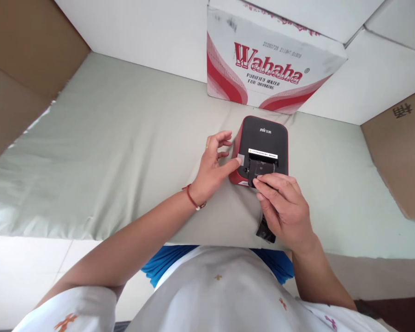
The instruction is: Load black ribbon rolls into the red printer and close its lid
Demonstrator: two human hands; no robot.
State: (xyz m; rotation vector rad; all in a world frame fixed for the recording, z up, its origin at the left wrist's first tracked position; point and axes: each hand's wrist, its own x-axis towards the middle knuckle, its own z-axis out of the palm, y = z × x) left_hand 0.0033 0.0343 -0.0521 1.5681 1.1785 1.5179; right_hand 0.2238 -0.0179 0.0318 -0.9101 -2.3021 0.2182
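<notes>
A small machine (pixel 264 136) with a black top and red sides stands on the cloth. A white warning label (pixel 263 153) runs above the slot in its front part. Black film (pixel 259 168) lies at that slot, and my right hand (pixel 285 205) pinches its edge between thumb and fingers. Below that hand, a loose black strip (pixel 266 230) hangs toward the cloth's front edge. My left hand (pixel 214 166) is spread at the machine's left side, with its thumb on a grey patch (pixel 240 159) and the other fingers apart.
Behind the machine stands a white and red water carton (pixel 263 64). White boxes (pixel 152 32) line the back. Brown cardboard (pixel 24 69) borders the left, and another cardboard box (pixel 401 152) the right. Pale green cloth (pixel 124 120) covers the surface, ending just before my body.
</notes>
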